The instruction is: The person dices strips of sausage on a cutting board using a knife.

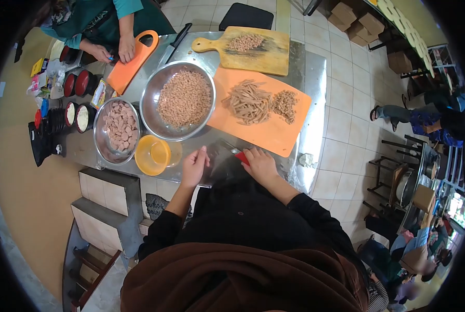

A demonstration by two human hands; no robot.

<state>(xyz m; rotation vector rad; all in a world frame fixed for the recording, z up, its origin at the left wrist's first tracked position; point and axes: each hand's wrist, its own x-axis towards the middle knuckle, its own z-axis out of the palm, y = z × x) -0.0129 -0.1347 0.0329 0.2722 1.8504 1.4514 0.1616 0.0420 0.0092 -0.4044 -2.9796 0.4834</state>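
Note:
My right hand [261,166] is closed around the red handle of a knife [241,156], whose blade lies low over the metal table, pointing left. Beside the yellow bowl, my left hand [193,167] is held with its fingers curled together and nothing visible in them. Just beyond my hands, an orange cutting board [274,140] carries a heap of brown strips [249,101] and a smaller pile of chopped bits [284,106]. A large steel bowl [148,112] holds many small diced pieces [184,99].
A steel bowl of sliced rounds [120,127] and a yellow bowl [153,156] stand at left. A wooden board [276,49] with chopped bits lies at the back. Across the table, another person's hands [126,49] work at an orange board [123,75]. A black-handled knife [175,44] lies nearby.

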